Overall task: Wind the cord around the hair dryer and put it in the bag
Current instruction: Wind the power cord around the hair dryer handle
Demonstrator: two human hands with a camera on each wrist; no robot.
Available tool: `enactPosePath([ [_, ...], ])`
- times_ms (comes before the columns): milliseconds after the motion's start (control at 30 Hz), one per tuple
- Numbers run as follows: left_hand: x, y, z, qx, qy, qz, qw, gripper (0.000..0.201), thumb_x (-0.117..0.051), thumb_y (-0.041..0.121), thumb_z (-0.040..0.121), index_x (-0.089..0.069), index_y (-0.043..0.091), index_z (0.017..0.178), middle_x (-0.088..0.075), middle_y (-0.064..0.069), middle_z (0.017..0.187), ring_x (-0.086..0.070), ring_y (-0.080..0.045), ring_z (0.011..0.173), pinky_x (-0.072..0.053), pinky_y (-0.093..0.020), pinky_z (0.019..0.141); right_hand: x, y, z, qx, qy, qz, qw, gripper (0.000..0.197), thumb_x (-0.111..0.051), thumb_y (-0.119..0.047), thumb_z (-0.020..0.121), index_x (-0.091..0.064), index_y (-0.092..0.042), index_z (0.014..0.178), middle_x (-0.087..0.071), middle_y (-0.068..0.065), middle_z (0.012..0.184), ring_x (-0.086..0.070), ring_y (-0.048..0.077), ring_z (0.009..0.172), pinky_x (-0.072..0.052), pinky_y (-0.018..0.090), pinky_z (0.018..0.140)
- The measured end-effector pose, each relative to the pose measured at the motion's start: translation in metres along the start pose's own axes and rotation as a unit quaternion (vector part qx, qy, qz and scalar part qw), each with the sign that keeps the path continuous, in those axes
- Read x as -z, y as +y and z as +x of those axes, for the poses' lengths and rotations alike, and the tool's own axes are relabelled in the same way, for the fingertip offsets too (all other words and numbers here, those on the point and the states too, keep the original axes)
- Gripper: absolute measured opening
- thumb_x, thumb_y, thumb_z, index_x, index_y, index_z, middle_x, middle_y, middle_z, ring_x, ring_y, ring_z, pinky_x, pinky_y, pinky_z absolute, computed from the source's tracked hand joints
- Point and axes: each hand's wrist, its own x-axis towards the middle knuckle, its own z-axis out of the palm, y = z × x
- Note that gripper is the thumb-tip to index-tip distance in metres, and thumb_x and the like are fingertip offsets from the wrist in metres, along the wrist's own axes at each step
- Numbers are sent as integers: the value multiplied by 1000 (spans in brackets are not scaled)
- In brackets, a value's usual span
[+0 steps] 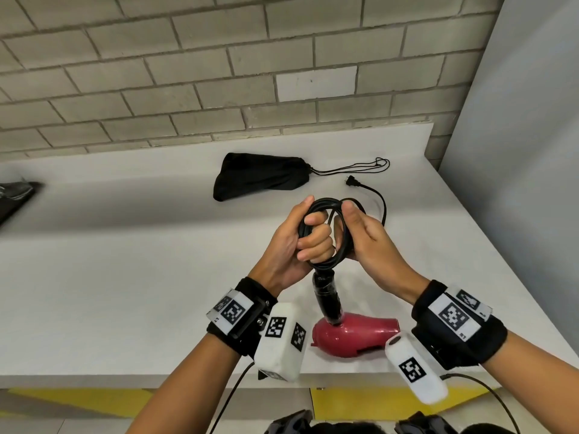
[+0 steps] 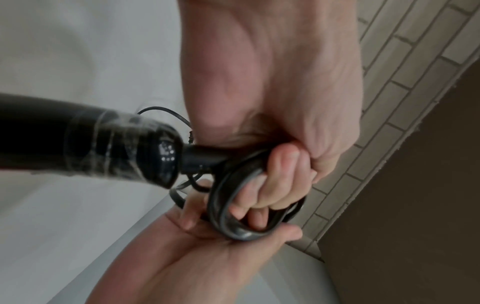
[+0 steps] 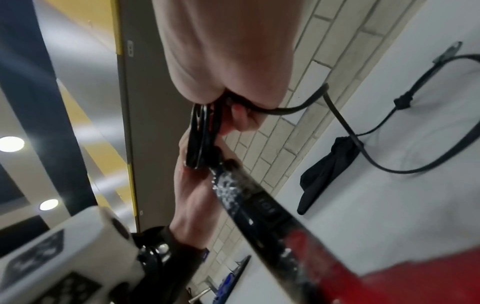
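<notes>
Wrist bands (image 1: 238,314) with coded tags sit nearest the lens, one on each forearm, a white block hanging off each. Just past them the dryer (image 1: 354,335): red body lying on the counter (image 1: 125,277) near its front edge, black handle (image 1: 327,299) tilted up toward the hands, glossy tape round the handle's end.

Cord (image 1: 326,230) leaves the handle tip and goes straight into a coil of several loops, held above the counter between both hands, not wound on the dryer.

Left hand (image 1: 300,239): fingers curled tight through the coil, fist gripping the loops, thumb up along the coil's left side. The left wrist view confirms it: fingers (image 2: 272,185) hooked inside the ring.

Right hand (image 1: 366,242): thumb pressed on the coil's top right, fingers behind the loops and mostly hidden in the head view; the left wrist view shows the coil lying in its palm, fingers reaching up behind.

Loose tail runs from the coil's right side down to the counter, arcs back, ends at the plug (image 1: 352,181), lying flat and unplugged.

Bag (image 1: 260,180): black drawstring pouch, flat on the counter behind the hands, well apart from the dryer, mouth cinched, drawstrings (image 1: 360,166) trailing right, ending near the plug.

Brick wall (image 1: 219,73) behind. Dark item (image 1: 15,195) at the far left counter edge, can't tell what.
</notes>
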Motion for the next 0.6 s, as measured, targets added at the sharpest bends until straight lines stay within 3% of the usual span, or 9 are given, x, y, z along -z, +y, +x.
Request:
enactPosePath([
  [67, 0, 0, 2, -14, 14, 14, 1000, 42, -35, 41, 95, -44, 19, 61, -33, 10, 36, -31, -3, 28, -29, -17, 35, -2, -2, 1, 6, 9, -10, 1000, 39, -32, -47, 94, -51, -20, 72, -47, -7, 60, -46, 14, 61, -42, 26, 61],
  [167, -2, 4, 5, -25, 22, 35, 999, 44, -32, 40, 97, -44, 19, 60, -32, 9, 36, -31, -4, 28, -36, -17, 37, -2, -6, 6, -2, 22, 18, 1000, 36, -32, -35, 100, -53, -13, 82, -51, -10, 63, -52, 14, 66, -45, 35, 70],
  [300, -1, 9, 6, -9, -14, 37, 999, 42, -34, 40, 95, -45, 18, 61, -34, 9, 36, -31, -4, 28, -36, -18, 39, 0, -12, 10, -64, 23, 138, 988, 34, -39, -32, 99, -54, -11, 76, -46, -6, 54, -45, 13, 55, -36, 39, 70],
  [467, 3, 15, 8, 10, -9, 44, 999, 42, -35, 39, 95, -47, 18, 61, -36, 9, 33, -33, -5, 27, -34, -18, 37, 0, -12, 11, -104, -2, 236, 966, 36, -41, -34, 98, -49, -14, 69, -42, -5, 50, -45, 14, 48, -38, 34, 69],
  [600, 3, 17, 8, 14, 10, 83, 996, 42, -34, 38, 95, -48, 18, 60, -36, 8, 32, -37, -7, 29, -38, -20, 40, 4, -14, 10, -108, -53, 246, 962, 41, -36, -39, 98, -42, -18, 64, -27, -9, 43, -25, 8, 36, -26, 28, 61],
])
